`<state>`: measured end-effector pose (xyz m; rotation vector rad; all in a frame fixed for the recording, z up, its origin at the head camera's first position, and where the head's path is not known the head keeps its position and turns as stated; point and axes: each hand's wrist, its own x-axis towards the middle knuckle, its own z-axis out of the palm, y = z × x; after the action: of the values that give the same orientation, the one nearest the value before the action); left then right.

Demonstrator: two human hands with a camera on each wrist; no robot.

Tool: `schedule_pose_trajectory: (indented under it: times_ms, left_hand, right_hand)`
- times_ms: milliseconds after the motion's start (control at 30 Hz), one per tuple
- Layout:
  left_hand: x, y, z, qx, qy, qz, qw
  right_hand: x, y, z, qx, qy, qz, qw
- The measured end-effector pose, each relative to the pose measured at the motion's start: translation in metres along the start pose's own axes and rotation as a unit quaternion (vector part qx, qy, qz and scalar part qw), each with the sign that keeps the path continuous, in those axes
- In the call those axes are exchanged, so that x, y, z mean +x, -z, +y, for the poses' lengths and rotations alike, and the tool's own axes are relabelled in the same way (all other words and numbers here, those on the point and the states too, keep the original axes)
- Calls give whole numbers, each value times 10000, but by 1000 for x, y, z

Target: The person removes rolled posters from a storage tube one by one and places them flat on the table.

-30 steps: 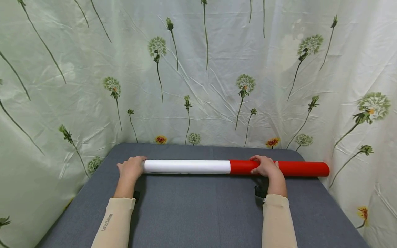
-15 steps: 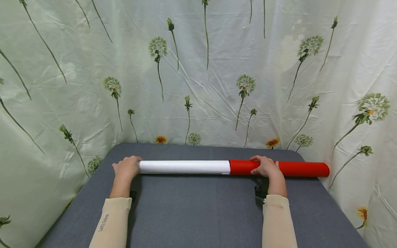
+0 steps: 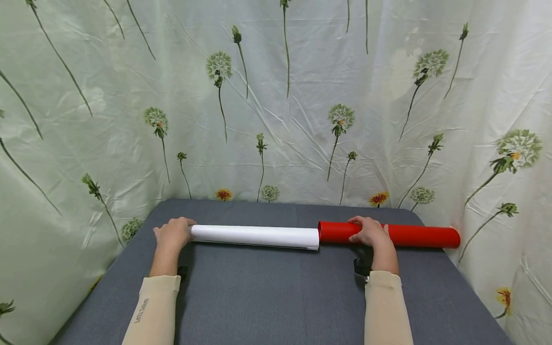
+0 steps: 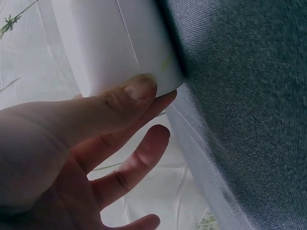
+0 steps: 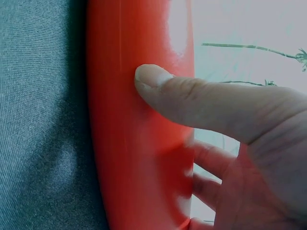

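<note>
A white rolled sheet (image 3: 254,236) lies across the table, its left end pinched by my left hand (image 3: 173,235). In the left wrist view the thumb (image 4: 139,89) presses the roll's end, with a finger behind it and the other fingers spread free. To the right is a red tube (image 3: 422,235), gripped from above near its left part by my right hand (image 3: 372,232). The right wrist view shows the thumb (image 5: 156,79) on the tube's side and fingers on its far side. The white roll's right end sits right at the red tube's open mouth, slightly lower and nearer to me.
Both lie on a table with grey cloth (image 3: 258,297). Behind and at the sides hangs a pale curtain (image 3: 284,120) printed with dandelions. The red tube's right end reaches the table's right edge, near the curtain.
My left hand has drawn the white roll leftward, and its right end has come out of the red tube and dropped slightly toward me. The right hand has stayed nearly still.
</note>
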<state>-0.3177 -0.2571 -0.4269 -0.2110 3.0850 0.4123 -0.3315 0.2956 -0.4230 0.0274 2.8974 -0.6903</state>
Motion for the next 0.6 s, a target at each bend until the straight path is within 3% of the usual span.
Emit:
schedule_pose_trajectory:
  times_ms: [367, 600]
  left_hand:
    - [3, -4, -8, 23, -329, 208, 9992]
    - [7, -10, -9, 40, -379, 253, 9990]
  right_hand:
    - [1, -5, -8, -144, -52, 168, 9997]
    - [2, -10, -20, -214, -181, 252, 9993]
